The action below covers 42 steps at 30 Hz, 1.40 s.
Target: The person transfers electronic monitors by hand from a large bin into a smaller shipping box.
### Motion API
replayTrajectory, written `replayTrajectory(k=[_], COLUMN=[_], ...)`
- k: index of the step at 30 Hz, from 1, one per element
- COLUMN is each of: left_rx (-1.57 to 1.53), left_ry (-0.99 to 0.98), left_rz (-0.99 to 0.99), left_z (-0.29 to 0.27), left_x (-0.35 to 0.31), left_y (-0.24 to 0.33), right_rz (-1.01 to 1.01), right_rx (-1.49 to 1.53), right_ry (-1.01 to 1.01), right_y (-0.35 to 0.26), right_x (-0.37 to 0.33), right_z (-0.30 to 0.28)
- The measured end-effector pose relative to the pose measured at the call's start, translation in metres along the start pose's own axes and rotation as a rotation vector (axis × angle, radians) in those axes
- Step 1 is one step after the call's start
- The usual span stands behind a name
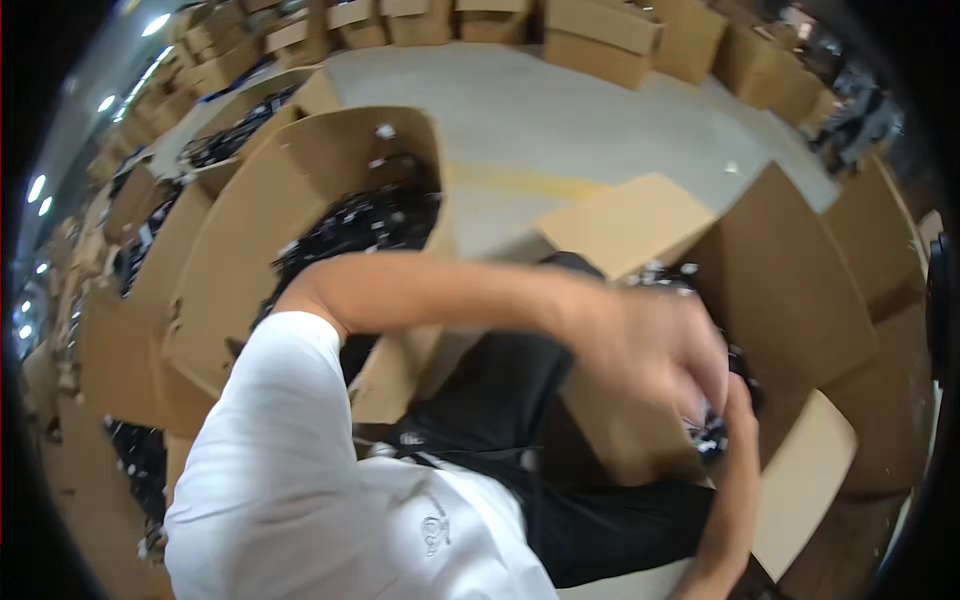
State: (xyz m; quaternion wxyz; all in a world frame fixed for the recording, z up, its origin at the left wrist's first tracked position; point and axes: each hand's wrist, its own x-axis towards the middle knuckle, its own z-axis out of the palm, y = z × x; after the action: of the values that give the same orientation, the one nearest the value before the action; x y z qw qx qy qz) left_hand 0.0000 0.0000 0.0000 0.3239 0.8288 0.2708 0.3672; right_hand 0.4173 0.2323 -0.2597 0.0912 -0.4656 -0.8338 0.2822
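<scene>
My left arm reaches across to the right. My left hand is over an open cardboard box, bent at the wrist and smeared by motion, so its fingers are not clear. My right hand comes up from below and meets it at the same box. Its fingers are mostly hidden behind the left hand. Whether either hand holds anything cannot be made out. Just beneath them lie black, glossy bundled items with small white parts, inside the box.
On my left stands a large open cardboard box with a heap of black items. More boxes of similar black pieces stand beyond it. Cardboard boxes line the far side of the grey floor. Box flaps stick out near my right arm.
</scene>
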Motion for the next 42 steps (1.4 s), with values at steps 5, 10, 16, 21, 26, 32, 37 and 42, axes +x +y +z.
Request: replayTrajectory(k=[5,10,16,21,26,32,37,42], left_rx=[0.265,0.240,0.147,0.541,0.507,0.720,0.849,0.869], left_ry=[0.578,0.685,0.799,0.742,0.766,0.763,0.520,0.690], left_rz=[-0.647,-1.140,-1.596,-1.656,-1.792,-1.730,-1.518,-1.718], left_z=[-0.099,-0.119,-0.051,-0.003,0.010,0.008,0.015,0.000], left_x=[-0.158,-0.333,-0.469,-0.468,-0.433,-0.421,-0.406,-0.493], left_y=[-0.039,-0.073,-0.143,-0.181,-0.185,-0.206,-0.205,-0.248], right_rz=[-0.024,0.118,0.172,0.170,0.181,0.192,0.182,0.194], right_rx=[-0.314,-0.237,-0.127,-0.220,-0.316,-0.268,-0.457,-0.429], right_ry=[-0.026,-0.167,-0.216,-0.247,-0.311,-0.270,-0.300,-0.333], right_y=[-0.010,0.024,-0.001,0.022,-0.008,-0.023,-0.027,-0.030], right_x=[0.004,-0.027,-0.014,-0.020,-0.005,0.000,-0.020,0.002], right_z=[0.035,0.029,0.048,0.042,0.055,0.050,0.032,0.057])
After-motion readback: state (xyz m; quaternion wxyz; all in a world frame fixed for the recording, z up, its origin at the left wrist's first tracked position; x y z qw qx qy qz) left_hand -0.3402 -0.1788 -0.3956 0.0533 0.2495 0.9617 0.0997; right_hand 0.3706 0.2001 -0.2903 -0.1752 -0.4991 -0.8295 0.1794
